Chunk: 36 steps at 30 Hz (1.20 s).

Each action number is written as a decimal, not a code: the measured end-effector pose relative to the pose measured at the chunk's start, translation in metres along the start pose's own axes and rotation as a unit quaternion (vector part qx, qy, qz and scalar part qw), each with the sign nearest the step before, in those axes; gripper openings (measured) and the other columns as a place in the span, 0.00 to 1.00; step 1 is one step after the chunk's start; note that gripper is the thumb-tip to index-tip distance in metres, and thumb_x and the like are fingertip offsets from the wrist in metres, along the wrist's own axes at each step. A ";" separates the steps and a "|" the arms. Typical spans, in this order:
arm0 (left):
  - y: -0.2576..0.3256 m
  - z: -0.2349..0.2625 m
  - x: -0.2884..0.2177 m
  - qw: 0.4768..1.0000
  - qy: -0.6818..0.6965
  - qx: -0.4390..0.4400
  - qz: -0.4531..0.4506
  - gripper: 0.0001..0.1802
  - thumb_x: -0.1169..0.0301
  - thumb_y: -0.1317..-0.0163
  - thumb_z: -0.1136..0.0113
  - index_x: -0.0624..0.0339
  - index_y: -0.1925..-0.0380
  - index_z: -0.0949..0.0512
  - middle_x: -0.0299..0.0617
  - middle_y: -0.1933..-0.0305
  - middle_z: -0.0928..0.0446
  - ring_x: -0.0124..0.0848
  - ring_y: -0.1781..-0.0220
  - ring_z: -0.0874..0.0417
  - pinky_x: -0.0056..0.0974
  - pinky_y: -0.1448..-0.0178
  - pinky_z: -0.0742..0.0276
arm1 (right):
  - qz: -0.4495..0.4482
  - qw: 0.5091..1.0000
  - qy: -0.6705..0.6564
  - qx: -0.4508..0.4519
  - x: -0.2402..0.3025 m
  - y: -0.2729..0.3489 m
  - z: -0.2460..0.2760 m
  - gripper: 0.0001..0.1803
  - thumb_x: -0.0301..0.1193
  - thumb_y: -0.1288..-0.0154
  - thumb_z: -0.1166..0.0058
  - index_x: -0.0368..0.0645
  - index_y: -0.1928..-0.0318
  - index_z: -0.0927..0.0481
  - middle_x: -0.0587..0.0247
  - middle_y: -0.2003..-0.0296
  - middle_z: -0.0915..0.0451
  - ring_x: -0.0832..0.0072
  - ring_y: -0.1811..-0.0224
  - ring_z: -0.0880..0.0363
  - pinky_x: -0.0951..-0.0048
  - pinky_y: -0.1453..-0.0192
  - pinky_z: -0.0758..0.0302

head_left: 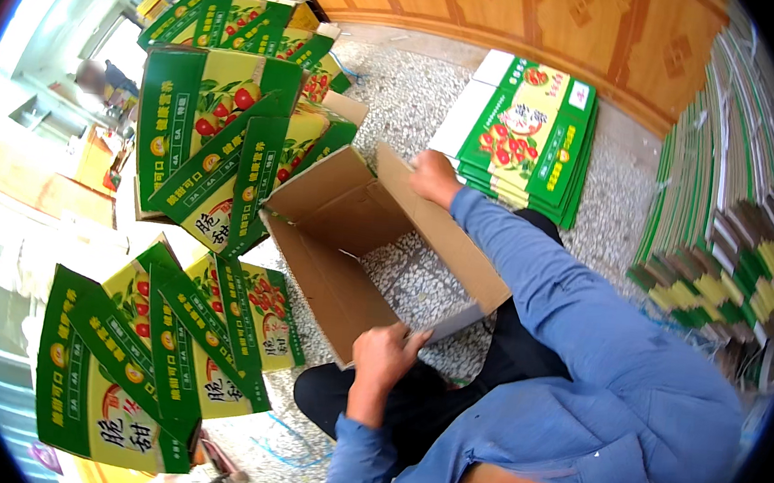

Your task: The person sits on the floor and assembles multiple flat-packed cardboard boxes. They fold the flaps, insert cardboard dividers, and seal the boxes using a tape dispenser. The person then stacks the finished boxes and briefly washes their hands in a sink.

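On the speckled floor (419, 88), both hands' fingers clamp an open carton (350, 238), fingertips hidden behind its edges.

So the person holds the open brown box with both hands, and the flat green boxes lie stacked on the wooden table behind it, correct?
Not quite. In the head view both hands, left hand and right hand, do hold the open brown box, but the flat green boxes lie stacked on the speckled floor, not on a table.
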<state>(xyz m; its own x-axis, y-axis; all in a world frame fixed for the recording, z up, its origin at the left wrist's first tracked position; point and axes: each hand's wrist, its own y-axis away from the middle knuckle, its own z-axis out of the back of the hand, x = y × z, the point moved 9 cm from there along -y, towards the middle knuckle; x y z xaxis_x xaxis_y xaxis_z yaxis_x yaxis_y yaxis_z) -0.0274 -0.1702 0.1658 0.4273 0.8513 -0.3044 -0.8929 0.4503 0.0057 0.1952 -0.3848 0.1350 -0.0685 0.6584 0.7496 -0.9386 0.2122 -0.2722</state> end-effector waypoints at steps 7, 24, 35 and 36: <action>0.057 0.004 0.050 0.995 -0.002 0.087 0.052 0.26 0.42 0.48 0.37 0.57 0.75 0.17 0.48 0.76 0.20 0.46 0.71 0.17 0.47 0.68 0.23 | 0.085 0.993 0.012 -0.083 -0.021 0.011 -0.014 0.10 0.28 0.60 0.47 0.34 0.87 0.29 0.40 0.86 0.29 0.49 0.84 0.30 0.51 0.75 0.34; -0.016 -0.051 0.079 0.949 -0.010 0.197 0.248 0.36 0.37 0.35 0.62 0.58 0.58 0.18 0.51 0.48 0.21 0.50 0.43 0.23 0.57 0.39 0.35 | 0.053 0.998 0.015 -0.010 -0.003 0.009 -0.010 0.05 0.24 0.60 0.46 0.34 0.82 0.23 0.39 0.81 0.25 0.47 0.76 0.23 0.53 0.72 0.28; -0.024 -0.155 0.103 0.944 -0.081 0.218 0.232 0.27 0.49 0.35 0.55 0.60 0.54 0.21 0.54 0.47 0.23 0.53 0.42 0.26 0.60 0.37 0.39 | 0.073 0.990 0.122 0.004 0.038 0.060 -0.002 0.05 0.24 0.54 0.49 0.36 0.77 0.22 0.43 0.73 0.22 0.49 0.70 0.20 0.53 0.63 0.23; -0.032 -0.146 0.096 0.947 -0.090 0.217 0.220 0.25 0.51 0.36 0.52 0.61 0.53 0.22 0.54 0.46 0.24 0.52 0.42 0.26 0.59 0.38 0.38 | 0.087 0.988 0.126 0.003 0.043 0.064 -0.006 0.07 0.24 0.53 0.50 0.36 0.73 0.21 0.43 0.69 0.22 0.48 0.66 0.20 0.54 0.60 0.22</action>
<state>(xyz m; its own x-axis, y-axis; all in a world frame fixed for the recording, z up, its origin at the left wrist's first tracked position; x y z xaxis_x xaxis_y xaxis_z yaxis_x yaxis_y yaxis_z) 0.0212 -0.1419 -0.0029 0.0801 0.9967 -0.0152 -0.8639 0.0770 0.4977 0.1347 -0.3384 0.1465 -0.1428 0.8436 0.5176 -0.9219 0.0769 -0.3796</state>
